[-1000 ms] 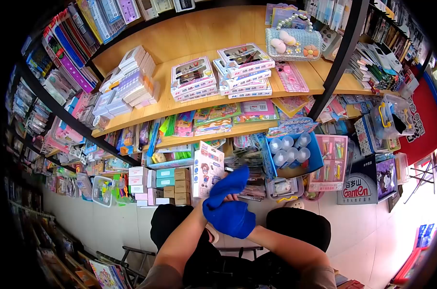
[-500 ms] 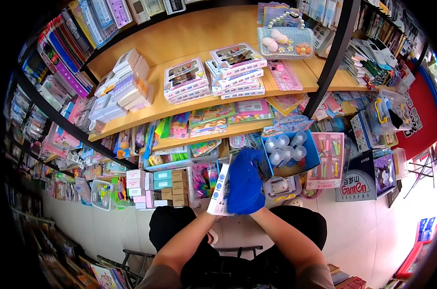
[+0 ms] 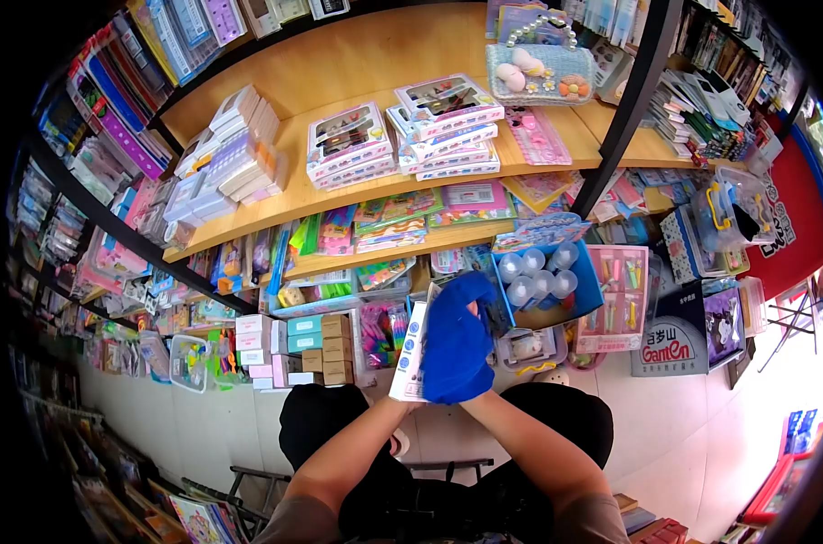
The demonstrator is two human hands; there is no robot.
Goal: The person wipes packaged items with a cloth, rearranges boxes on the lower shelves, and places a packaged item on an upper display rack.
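A white box [image 3: 409, 355] with round blue marks along its side is held upright-tilted over my lap. My left hand [image 3: 406, 407] grips it from below and behind, its fingers mostly hidden by the box. A bright blue cloth [image 3: 457, 358] lies over the box's right-hand face. Under and around this cloth is my right hand [image 3: 473, 308], mostly covered, with only a bit of finger showing near the top. The cloth is pressed against the box.
Stacked boxed sets [image 3: 350, 145] and a blue knitted bag [image 3: 540, 77] stand on the wooden shelf [image 3: 293, 213]. Below are a blue carton of clear-capped items [image 3: 556, 313], small stacked boxes [image 3: 337, 349] and a Ganten carton [image 3: 670, 349]. A black post [image 3: 624, 109] rises at right.
My right hand and the blue cloth have shifted slightly left and down across the box, and a bit of finger now shows. The box has moved slightly left.
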